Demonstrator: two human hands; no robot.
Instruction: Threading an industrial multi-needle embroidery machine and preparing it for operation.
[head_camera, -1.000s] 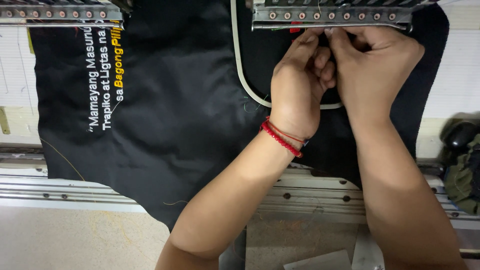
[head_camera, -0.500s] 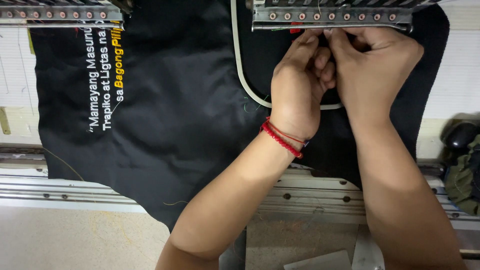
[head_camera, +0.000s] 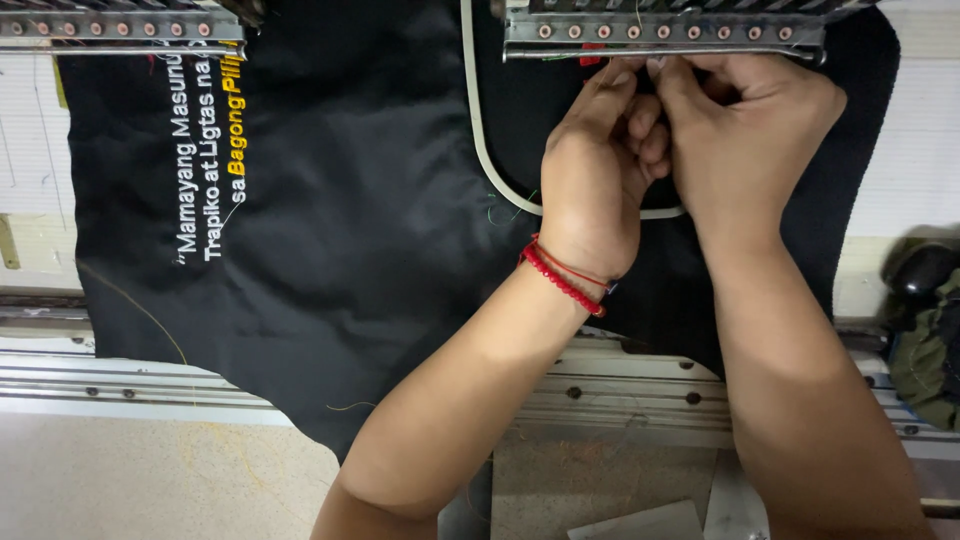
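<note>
Black fabric (head_camera: 330, 250) is spread flat over the bench (head_camera: 120, 380), one piece, with stitched lettering at its left and one pale hoop (head_camera: 478, 150) clamped into it. Under the needle bar (head_camera: 660, 30), the left hand (head_camera: 595, 175) and right hand (head_camera: 750, 130) are pinched together, apparently on thread; what is gripped cannot be told. Fingertips are best kept steady, close to the needles. Two hands, one red bracelet (head_camera: 560, 280).

The fabric (head_camera: 350, 250) was black, stitched with white and yellow lettering; the hoop (head_camera: 490, 170) was cream; the wrist bracelet (head_camera: 562, 278) was red; the machine rail (head_camera: 660, 40) was grey metal
</note>
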